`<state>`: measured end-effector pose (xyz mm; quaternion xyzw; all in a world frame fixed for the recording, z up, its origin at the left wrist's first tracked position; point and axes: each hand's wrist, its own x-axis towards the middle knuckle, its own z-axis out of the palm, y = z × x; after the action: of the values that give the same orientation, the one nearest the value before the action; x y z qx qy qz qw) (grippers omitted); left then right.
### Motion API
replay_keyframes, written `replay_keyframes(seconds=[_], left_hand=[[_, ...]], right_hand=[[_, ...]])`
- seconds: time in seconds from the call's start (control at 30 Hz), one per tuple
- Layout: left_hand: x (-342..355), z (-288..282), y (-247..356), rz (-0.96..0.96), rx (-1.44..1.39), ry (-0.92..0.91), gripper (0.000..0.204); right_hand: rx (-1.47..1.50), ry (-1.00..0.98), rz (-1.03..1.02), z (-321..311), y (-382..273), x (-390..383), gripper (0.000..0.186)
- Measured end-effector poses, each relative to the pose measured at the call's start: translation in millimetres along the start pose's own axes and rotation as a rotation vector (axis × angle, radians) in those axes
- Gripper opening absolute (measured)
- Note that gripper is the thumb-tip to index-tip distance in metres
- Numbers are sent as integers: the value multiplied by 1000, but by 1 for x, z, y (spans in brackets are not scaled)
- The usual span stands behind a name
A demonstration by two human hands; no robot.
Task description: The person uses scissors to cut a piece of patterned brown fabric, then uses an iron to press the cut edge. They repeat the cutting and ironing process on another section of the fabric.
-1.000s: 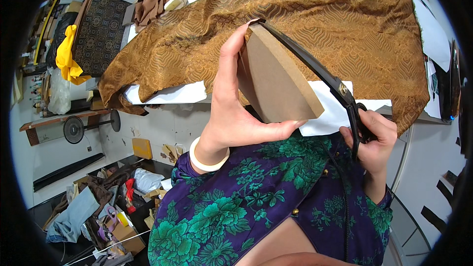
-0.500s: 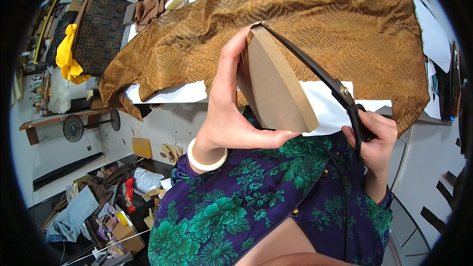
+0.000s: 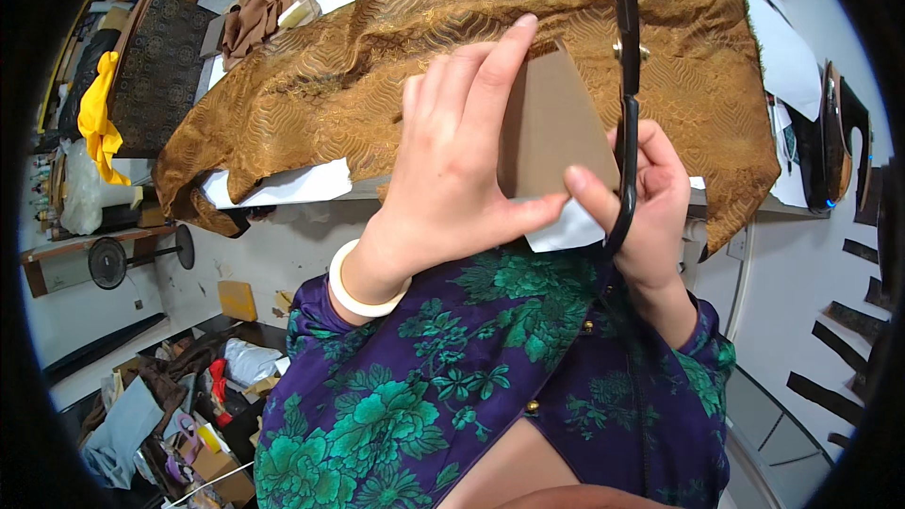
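My left hand [image 3: 448, 170] grips a grey-brown, tapering board piece [image 3: 556, 127] with its fingers along the left side and thumb along the bottom. My right hand [image 3: 649, 207], just right of it, holds long black scissors [image 3: 626, 75], now upright with the blades pointing up. My right thumb reaches to the board's lower right corner. A white paper [image 3: 566, 229] shows below the board. Gold-brown patterned brocade [image 3: 683, 57] lies rumpled on the worktable behind both hands.
At the back left are brown cloth scraps [image 3: 264, 14], a dark patterned bundle [image 3: 165, 66] and yellow cloth [image 3: 97, 118]. A black fan [image 3: 108, 262] stands at left. A heap of fabric and odds and ends [image 3: 127, 415] lies lower left. Dark strips [image 3: 825, 391] hang on the white surface at right.
The scissors have swung from a slant across the board's tip to upright at its right. My right hand moved left and up to the board. My left fingers now spread higher along it.
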<state>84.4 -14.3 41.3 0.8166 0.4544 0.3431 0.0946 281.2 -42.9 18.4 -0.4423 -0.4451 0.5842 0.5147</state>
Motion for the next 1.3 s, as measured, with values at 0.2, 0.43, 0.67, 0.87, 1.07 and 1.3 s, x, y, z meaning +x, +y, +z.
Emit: replay_keyframes(seconds=[0.2,0.43,0.67,0.87,1.07,1.3], left_hand=[[-19,-59,-63,187,-585,110,159],[-16,24,-38,298,-769,231,146],[-20,11,-37,100,-571,337,117],[-28,-4,-40,25,-321,350,116],[-26,-6,-43,32,-219,316,120],[-22,-5,-37,25,-147,327,113]], right_hand=[[375,89,91,-17,10,13,28],[708,-131,436,-13,38,15,14],[-464,123,-142,-29,32,-7,35],[-877,-46,-549,-44,-10,-34,44],[-898,-60,-526,-45,-12,-37,47],[-875,-72,-537,-45,-8,-33,46]])
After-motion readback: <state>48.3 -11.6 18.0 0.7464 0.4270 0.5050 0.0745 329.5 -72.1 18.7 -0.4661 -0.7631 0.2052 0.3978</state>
